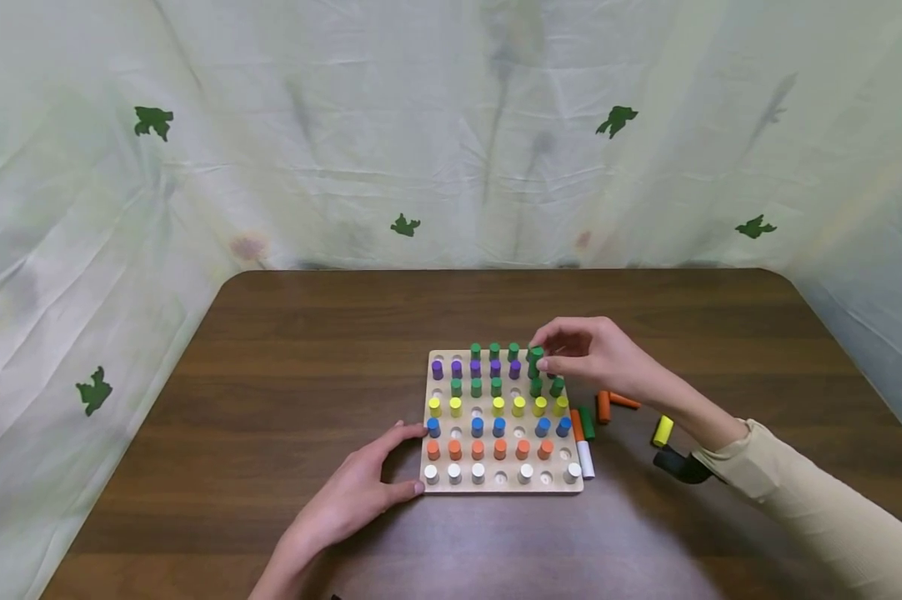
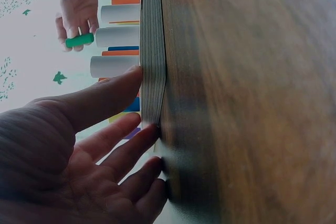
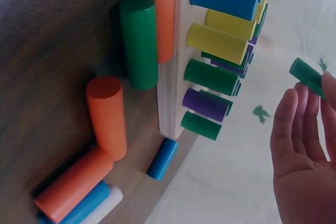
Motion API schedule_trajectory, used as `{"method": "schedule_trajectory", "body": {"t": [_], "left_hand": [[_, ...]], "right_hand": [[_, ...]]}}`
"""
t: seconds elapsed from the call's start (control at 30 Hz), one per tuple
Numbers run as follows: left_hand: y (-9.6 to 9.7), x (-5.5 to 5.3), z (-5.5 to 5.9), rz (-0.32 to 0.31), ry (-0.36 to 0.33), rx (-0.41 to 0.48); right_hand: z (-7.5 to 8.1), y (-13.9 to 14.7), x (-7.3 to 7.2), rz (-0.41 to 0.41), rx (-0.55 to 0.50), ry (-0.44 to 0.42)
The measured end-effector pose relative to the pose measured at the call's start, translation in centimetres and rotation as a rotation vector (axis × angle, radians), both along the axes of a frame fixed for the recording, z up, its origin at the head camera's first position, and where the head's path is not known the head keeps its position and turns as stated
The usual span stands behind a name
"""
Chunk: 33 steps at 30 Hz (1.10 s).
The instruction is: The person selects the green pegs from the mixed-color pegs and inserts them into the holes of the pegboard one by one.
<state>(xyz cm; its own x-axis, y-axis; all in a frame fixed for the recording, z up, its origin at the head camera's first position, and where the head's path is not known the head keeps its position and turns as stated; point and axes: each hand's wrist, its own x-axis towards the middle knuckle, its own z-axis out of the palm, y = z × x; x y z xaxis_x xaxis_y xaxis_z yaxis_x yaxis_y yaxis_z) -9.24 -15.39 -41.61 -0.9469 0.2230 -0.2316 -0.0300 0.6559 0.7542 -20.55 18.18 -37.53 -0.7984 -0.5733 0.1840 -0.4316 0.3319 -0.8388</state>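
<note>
A wooden pegboard lies on the table, with rows of white, orange, blue, yellow, green and purple pegs upright in its holes. My right hand pinches a green peg above the board's far right corner; the right wrist view shows this green peg held tilted between thumb and fingertips. At the board's left side rests my left hand, its thumb near the front corner and index finger farther along. In the left wrist view, the left thumb touches the board's layered edge, fingers loosely bent.
Loose pegs lie right of the board: a white peg, a green peg, a yellow peg and several orange ones. A blue peg lies beyond them. A pale patterned cloth hangs behind the brown table.
</note>
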Motion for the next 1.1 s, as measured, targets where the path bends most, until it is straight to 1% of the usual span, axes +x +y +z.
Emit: {"method": "schedule_trajectory", "body": {"t": [0.23, 0.37, 0.57, 0.73, 0.9, 1.1], "left_hand": [[0.0, 0.1, 0.0, 0.006, -0.010, 0.008], [0.0, 0.1, 0.0, 0.007, -0.010, 0.010], [0.1, 0.0, 0.1, 0.006, -0.009, 0.004], [0.2, 0.0, 0.1, 0.009, -0.011, 0.005], [0.2, 0.0, 0.2, 0.010, -0.005, 0.009], [0.2, 0.1, 0.2, 0.009, -0.002, 0.009]], "right_hand": [[0.5, -1.2, -0.6, -0.010, 0.000, 0.011], [0.9, -1.8, -1.2, 0.020, 0.016, 0.047], [1.4, -2.6, -2.1, 0.057, 0.013, 0.056], [1.7, -3.4, -3.2, 0.075, 0.014, 0.063], [2.0, -4.2, -4.3, 0.118, 0.050, 0.060], [1.8, -5.1, -5.8, 0.194, 0.114, 0.059]]}}
